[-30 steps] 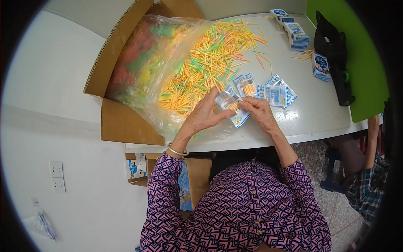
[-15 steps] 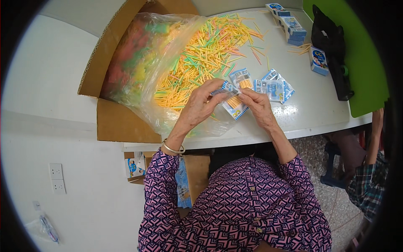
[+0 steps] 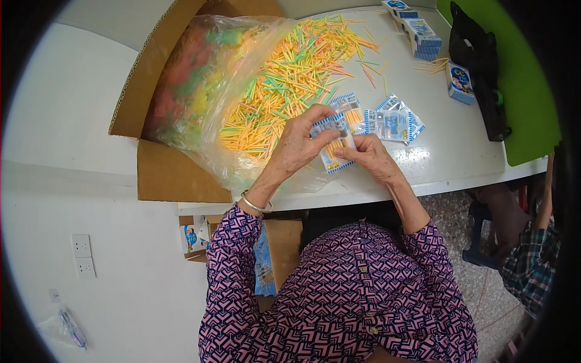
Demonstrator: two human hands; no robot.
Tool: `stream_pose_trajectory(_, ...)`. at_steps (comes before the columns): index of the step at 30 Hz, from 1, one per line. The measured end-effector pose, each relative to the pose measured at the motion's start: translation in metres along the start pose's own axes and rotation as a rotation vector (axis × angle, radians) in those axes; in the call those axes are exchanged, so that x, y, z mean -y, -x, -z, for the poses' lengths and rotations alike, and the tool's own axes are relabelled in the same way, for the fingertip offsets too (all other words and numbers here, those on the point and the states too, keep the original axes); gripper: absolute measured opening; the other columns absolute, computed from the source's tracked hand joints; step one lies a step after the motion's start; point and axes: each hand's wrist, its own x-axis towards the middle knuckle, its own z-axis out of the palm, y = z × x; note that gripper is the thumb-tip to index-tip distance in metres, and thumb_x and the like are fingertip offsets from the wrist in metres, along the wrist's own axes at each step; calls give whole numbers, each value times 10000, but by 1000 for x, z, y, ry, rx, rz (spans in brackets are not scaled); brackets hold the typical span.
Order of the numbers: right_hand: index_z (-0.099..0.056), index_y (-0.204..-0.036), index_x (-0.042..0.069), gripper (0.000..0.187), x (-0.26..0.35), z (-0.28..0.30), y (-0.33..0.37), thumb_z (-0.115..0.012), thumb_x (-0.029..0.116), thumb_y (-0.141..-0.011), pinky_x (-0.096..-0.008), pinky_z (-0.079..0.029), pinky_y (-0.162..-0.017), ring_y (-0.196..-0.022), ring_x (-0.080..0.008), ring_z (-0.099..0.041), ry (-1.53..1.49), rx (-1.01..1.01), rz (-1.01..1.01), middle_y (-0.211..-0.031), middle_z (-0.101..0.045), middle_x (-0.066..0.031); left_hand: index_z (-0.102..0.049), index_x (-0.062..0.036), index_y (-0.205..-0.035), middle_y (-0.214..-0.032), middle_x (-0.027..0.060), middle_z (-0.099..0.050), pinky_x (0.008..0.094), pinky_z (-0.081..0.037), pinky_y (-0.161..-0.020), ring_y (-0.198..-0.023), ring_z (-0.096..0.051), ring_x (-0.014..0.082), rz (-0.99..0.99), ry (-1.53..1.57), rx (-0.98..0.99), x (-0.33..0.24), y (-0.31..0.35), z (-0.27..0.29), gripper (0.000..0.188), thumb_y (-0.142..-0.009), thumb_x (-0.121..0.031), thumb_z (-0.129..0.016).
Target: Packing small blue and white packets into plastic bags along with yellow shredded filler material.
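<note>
Between my two hands is a small clear packet (image 3: 333,149) with blue-striped ends and yellow-orange sticks inside. My left hand (image 3: 301,142) grips its upper left side, thumb across the front. The lower right side is pinched by my right hand (image 3: 373,158), its thumb lying on the front. Just behind it, on the table, lies another stick-filled packet (image 3: 354,117), partly covered. Right of my hands rest flat packets (image 3: 388,126), overlapping, silvery-blue with striped edges. A heap of thin yellow, green and pink sticks (image 3: 290,91) spreads beyond my left hand.
A cardboard box (image 3: 175,175) on its side holds a clear plastic bag (image 3: 209,109) of coloured sticks. Small blue-white boxes (image 3: 422,37) stand at the far right, near a black object (image 3: 475,54) and green partition (image 3: 532,91). Another person's arm (image 3: 544,199) shows at right.
The held packet has turned from folded and tilted to nearly upright with its front showing. My left thumb has moved onto the front; the right hand has shifted slightly lower.
</note>
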Motion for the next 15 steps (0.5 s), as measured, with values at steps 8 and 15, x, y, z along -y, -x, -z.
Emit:
stream_pose_trajectory(8, -682, -962, -24, 256, 0, 29, 4, -677, 202, -841, -200, -447, -697, -737, -61, -592, -6, -144, 55, -830, -681, -39, -534, -3, -1138, -981, 75, -636, 264, -495, -731, -869, -620, 173, -53, -101, -4, 32, 22, 27, 310, -851, -73, -629)
stream_pose_trajectory(15, -685, -948, -26, 281, -1, 34, 8, -683, 232, -837, -193, -441, -593, -663, -46, -574, -30, -212, 55, -785, -670, -26, -566, -4, -921, -868, 87, -533, 339, -434, -729, -831, -525, 237, -452, -1044, 176, 51, 44, 11, 214, -713, -49, -547)
